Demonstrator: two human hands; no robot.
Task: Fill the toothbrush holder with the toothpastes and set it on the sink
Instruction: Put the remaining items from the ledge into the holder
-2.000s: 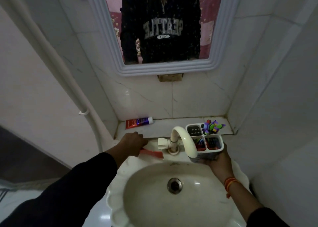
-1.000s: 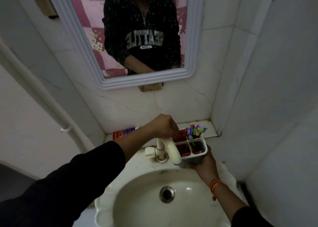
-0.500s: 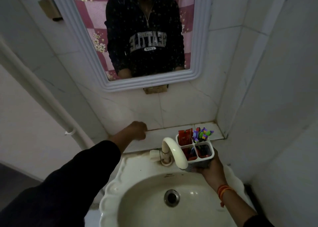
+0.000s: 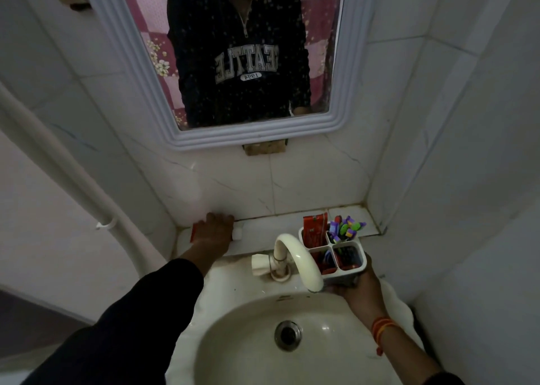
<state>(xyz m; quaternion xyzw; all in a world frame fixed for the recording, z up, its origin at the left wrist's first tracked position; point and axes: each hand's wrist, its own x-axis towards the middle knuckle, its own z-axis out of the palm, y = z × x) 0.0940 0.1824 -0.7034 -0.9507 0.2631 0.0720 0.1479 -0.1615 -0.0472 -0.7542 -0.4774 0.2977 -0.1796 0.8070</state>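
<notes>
My right hand holds the white four-compartment toothbrush holder above the sink's right rim, behind the tap spout. A red toothpaste tube stands upright in its back left compartment. Colourful toothbrush heads stick out of the back right compartment. My left hand lies over a second toothpaste tube on the tiled ledge; only its red end and white cap show beside my fingers.
The cream tap curves over the white sink basin with its drain. A tiled ledge runs behind the sink. A framed mirror hangs above, and a white pipe runs down the left wall.
The red toothpaste went from the sink rim into the holder's back left compartment. My left hand then moved back left to the ledge and came down on the second tube.
</notes>
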